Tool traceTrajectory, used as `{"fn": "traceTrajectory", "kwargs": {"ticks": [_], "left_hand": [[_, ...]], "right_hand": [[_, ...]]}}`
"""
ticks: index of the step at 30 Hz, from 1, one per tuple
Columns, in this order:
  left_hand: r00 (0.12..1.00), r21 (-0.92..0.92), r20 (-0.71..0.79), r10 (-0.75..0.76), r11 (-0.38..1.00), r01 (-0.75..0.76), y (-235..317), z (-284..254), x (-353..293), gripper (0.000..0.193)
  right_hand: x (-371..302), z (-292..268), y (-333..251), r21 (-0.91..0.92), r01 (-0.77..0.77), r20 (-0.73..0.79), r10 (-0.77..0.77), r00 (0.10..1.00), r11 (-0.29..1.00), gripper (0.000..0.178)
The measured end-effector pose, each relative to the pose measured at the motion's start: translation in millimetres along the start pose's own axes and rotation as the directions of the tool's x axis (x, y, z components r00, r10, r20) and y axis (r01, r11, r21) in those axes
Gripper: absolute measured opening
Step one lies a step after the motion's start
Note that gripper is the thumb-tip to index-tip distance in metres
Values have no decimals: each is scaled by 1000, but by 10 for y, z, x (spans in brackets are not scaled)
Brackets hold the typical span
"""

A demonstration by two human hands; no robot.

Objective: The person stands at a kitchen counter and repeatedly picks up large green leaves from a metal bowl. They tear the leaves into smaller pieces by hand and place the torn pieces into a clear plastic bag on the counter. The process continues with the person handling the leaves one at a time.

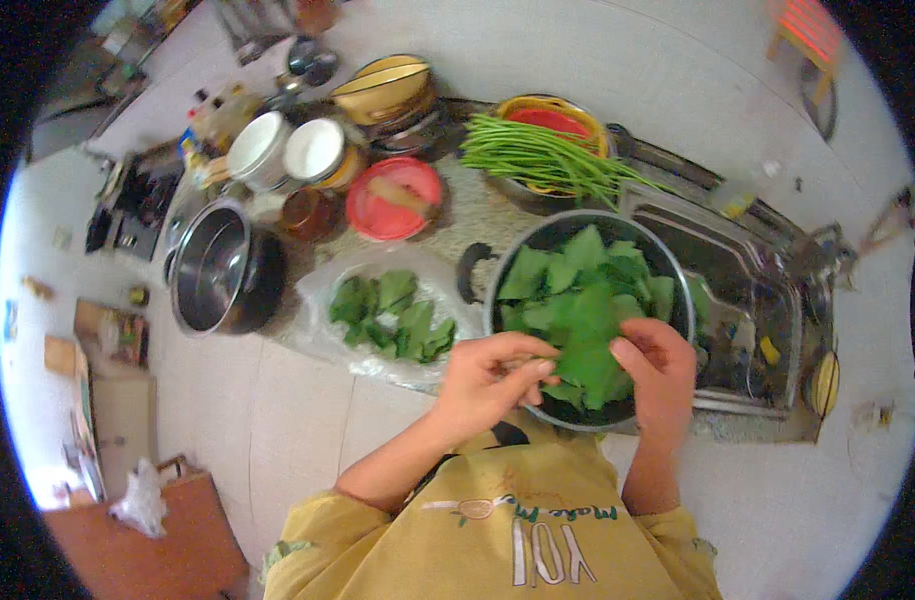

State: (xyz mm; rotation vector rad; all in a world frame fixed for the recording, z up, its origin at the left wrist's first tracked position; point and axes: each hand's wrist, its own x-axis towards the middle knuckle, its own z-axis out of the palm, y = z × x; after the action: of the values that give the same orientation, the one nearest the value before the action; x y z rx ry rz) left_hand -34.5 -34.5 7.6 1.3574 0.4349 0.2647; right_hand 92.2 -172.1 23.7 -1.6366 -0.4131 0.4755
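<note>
Both my hands are over a dark pot (493, 290) heaped with green leaves (567, 268). A large green leaf (589, 345) is stretched between them, above the heap. My left hand (495, 378) is closed at the leaf's left edge, thumb and forefinger pinched together. My right hand (659, 368) is closed too, pinching the leaf's right side. Left of the pot lies a clear plastic bag (322, 290) with torn green leaves (415, 330) on it. Behind the pot, a bunch of long green stems (547, 155) rests across a basin holding a yellow-rimmed red colander (552, 120).
A metal sink (737, 375) adjoins the pot on the right. To the left stand an empty steel pot (212, 265), a red plate (392, 222) with a brown piece on it, a brown jar (307, 213) and white containers (257, 150). Stacked yellow bowls (382, 92) sit farther back.
</note>
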Motion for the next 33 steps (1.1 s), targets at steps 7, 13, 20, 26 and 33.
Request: {"fn": "traceTrajectory", "kwargs": {"ticks": [7,13,20,26,33], "left_hand": [[997,59,-78,27,998,-22,-201,-116,-13,13],[971,419,-193,144,906,-52,-308,-299,-58,15],[907,764,-353,229,630,138,-842,-1094,7,14],[871,916,-354,341,316,249,-1270,-1608,200,13],[762,858,-455,461,454,238,-1449,-1790,295,14]], "right_hand": [[12,59,92,-34,98,287,-85,954,995,16],[83,219,133,-281,129,311,-37,950,951,18],[205,2,390,-742,202,178,-103,979,639,17],[184,-174,469,-677,115,50,-110,993,727,18],[224,-123,388,-582,6,56,32,998,813,23]]}}
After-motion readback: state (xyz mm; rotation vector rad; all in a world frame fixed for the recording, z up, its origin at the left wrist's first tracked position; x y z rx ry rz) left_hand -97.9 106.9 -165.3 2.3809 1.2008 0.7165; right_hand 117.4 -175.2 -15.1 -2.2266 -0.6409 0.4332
